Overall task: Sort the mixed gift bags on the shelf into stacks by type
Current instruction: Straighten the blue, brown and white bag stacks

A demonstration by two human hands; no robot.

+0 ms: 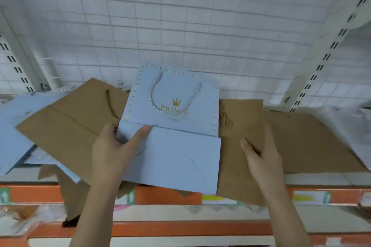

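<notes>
On the shelf [301,178], the left hand [112,146] pinches the blue gift bag [172,136] at its left edge, thumb on top; the right hand [263,156] grips a brown paper bag [239,132] beside it. Lifting the blue bag could drag the overlapped brown ones off the front edge. Its long axis runs front to back, rope handle [172,96] end pointing away, seemingly flat.
</notes>
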